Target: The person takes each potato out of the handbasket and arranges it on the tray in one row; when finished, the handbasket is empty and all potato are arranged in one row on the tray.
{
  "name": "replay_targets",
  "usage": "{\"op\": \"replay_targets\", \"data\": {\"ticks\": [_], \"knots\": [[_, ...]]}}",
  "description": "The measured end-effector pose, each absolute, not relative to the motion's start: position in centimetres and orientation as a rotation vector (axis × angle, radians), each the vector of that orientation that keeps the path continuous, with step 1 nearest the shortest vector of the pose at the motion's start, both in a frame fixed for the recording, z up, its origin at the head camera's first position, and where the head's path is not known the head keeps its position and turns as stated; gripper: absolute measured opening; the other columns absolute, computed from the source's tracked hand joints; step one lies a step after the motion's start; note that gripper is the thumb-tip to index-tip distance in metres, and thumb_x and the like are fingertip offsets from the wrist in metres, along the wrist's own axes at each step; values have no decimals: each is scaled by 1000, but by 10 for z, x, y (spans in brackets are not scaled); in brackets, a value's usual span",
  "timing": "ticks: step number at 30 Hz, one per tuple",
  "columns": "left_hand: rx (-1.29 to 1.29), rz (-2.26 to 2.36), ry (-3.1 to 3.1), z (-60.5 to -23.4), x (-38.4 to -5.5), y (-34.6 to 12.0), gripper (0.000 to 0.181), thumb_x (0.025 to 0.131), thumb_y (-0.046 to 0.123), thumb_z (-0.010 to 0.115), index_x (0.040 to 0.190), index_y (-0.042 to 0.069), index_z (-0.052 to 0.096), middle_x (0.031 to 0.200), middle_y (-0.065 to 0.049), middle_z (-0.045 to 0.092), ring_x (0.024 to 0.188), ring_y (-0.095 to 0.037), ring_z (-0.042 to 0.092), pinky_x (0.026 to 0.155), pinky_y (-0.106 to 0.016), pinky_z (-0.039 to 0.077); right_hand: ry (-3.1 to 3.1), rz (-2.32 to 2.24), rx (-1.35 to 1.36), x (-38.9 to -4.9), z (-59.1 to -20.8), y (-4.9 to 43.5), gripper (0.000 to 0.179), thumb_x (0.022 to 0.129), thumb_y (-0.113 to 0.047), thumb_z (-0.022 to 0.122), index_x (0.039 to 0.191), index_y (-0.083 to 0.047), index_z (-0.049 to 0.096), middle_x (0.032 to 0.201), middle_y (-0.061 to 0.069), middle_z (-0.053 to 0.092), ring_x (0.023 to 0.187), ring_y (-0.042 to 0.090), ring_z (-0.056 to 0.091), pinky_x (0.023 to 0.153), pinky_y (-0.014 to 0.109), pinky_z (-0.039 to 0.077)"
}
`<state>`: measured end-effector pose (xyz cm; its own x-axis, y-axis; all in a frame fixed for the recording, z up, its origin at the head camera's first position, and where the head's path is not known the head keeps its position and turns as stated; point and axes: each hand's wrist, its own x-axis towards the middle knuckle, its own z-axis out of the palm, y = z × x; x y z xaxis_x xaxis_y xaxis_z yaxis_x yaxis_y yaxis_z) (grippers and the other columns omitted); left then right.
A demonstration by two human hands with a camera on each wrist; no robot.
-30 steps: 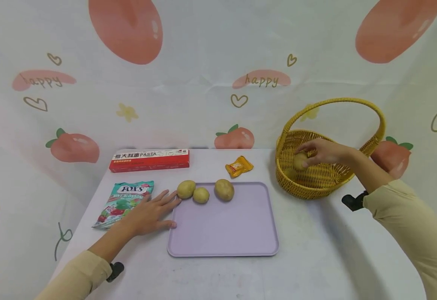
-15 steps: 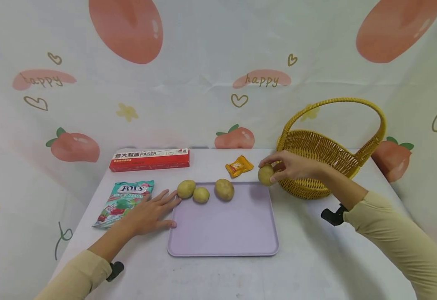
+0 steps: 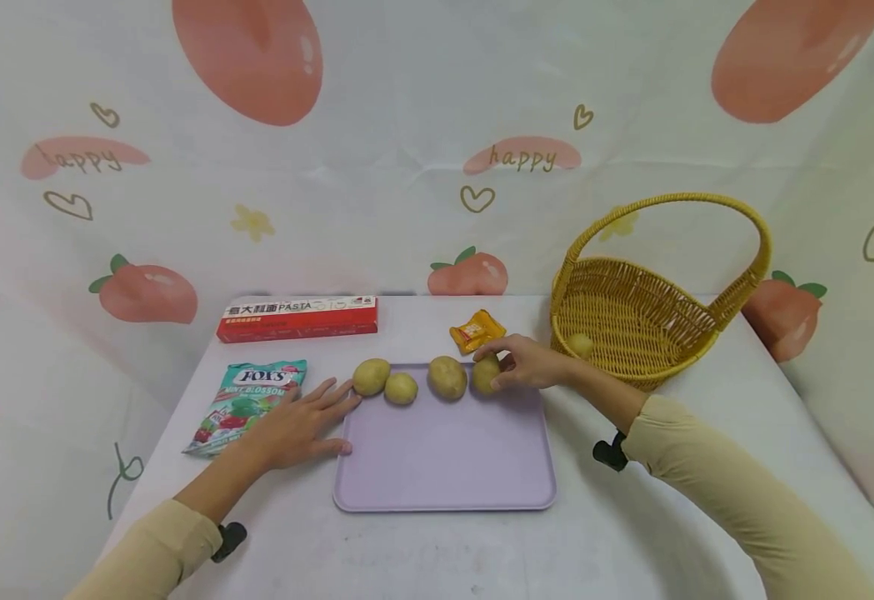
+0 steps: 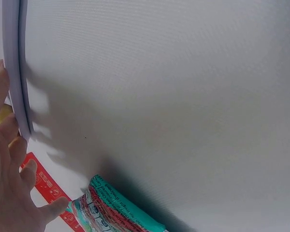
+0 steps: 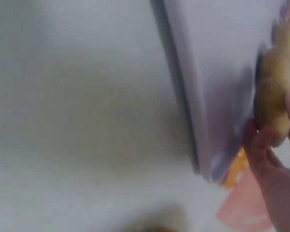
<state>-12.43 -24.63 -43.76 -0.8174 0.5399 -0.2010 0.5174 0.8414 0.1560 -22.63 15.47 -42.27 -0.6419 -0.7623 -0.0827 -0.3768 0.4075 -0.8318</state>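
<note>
Over the back right part of a lilac tray (image 3: 444,467), my right hand (image 3: 530,363) grips a potato (image 3: 485,375) between thumb and fingers. Just left of it lies a larger potato (image 3: 447,377) on the tray. Two more, an oval potato (image 3: 372,377) and a small round potato (image 3: 401,388), sit side by side at the tray's back left corner. My left hand (image 3: 297,429) lies with fingers spread, its fingertips at the tray's left rim. In the right wrist view the held potato (image 5: 270,104) lines up with the others. One potato (image 3: 579,344) is inside the yellow wicker basket (image 3: 639,367).
The basket, with its tall arched handle, stands at the back right. Behind the tray lies a small orange packet (image 3: 477,332). A red and white pasta box (image 3: 297,319) is at the back left, with a green candy bag (image 3: 245,404) in front, beside my left hand.
My right hand has lifted a potato out of the basket and carried it left to the tray, near the larger potato. My left hand has stayed in place.
</note>
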Motion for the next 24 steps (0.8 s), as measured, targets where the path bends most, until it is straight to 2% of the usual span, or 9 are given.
{"op": "replay_targets", "data": {"ticks": [5, 9, 15, 17, 20, 24], "knots": [[805, 130, 2782, -438, -124, -247, 78, 91, 62, 59, 154, 20, 39, 161, -9, 31, 148, -39, 23, 109, -74, 19, 2249, -1178, -983, -224, -433, 145, 41, 84, 9, 72, 123, 9, 61, 128, 23, 61, 116, 35, 60, 97, 43, 53], [798, 122, 2778, -439, -124, -247, 79, 91, 63, 58, 155, 21, 39, 162, -8, 31, 149, -39, 22, 109, -74, 18, 2283, -1188, -921, -221, -434, 140, 47, 82, 9, 74, 126, 8, 59, 126, 23, 59, 113, 38, 64, 95, 40, 54], [803, 123, 2785, -440, -125, -247, 79, 90, 63, 58, 154, 21, 39, 162, -8, 31, 148, -39, 23, 109, -74, 19, 2415, -1110, -921, -221, -434, 136, 52, 80, 3, 79, 129, 7, 61, 126, 20, 65, 100, 27, 69, 88, 37, 57], [806, 123, 2787, -440, -125, -247, 79, 90, 63, 59, 154, 21, 39, 161, -8, 31, 148, -39, 23, 109, -74, 19, 2457, -1062, -939, -222, -432, 136, 53, 80, 0, 80, 130, 6, 62, 120, 18, 68, 97, 24, 68, 87, 37, 57], [806, 121, 2783, -439, -125, -247, 78, 90, 62, 59, 154, 21, 39, 161, -8, 31, 148, -39, 23, 109, -74, 20, 2491, -1011, -950, -223, -430, 136, 55, 81, -4, 80, 131, 6, 60, 115, 17, 70, 97, 24, 68, 88, 38, 57], [811, 127, 2784, -437, -124, -246, 78, 91, 61, 59, 154, 20, 40, 161, -9, 31, 148, -39, 23, 109, -74, 20, 2500, -972, -954, -224, -427, 138, 54, 82, -8, 80, 131, 6, 60, 121, 21, 68, 103, 29, 70, 91, 41, 55]]}}
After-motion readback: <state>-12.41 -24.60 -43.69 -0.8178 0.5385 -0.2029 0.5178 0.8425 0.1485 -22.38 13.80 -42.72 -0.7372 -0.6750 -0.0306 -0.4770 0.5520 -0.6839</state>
